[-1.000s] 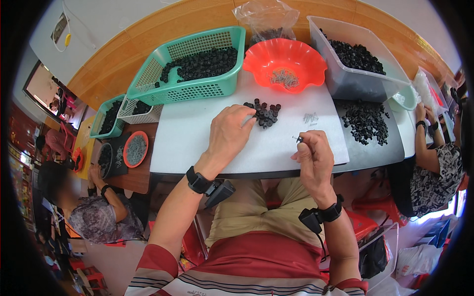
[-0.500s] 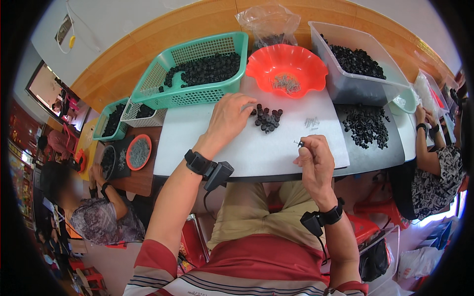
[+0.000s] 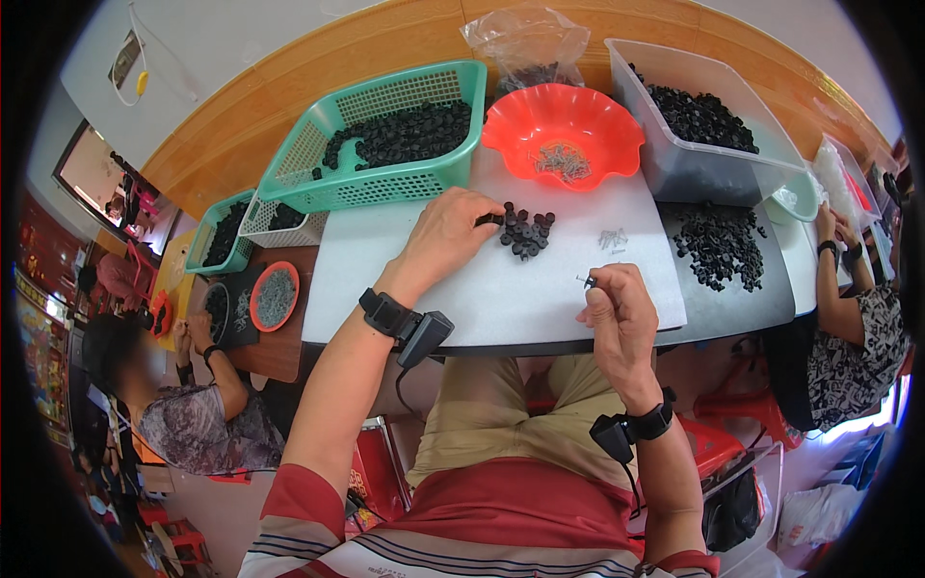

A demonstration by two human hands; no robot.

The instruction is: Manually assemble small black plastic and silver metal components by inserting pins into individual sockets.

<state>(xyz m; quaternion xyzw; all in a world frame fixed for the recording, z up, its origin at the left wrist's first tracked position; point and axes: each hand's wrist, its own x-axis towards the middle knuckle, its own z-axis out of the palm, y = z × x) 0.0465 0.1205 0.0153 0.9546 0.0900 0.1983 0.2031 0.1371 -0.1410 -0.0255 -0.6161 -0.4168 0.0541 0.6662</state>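
Now L hand pinches blk pc by blk pile; R hand grips blk bit w/ pin.

Your lighting's decent, bright and pretty even over the worktop, with just soft shadows. You've got small shiny highlights on the red bowl, and a patch by the far right edge is blown out white. Fisheye bends your wood panel into an arc, and the corners go black. The person on your left has a blurred patch. The black piece in your right fingers is too small to make out properly.
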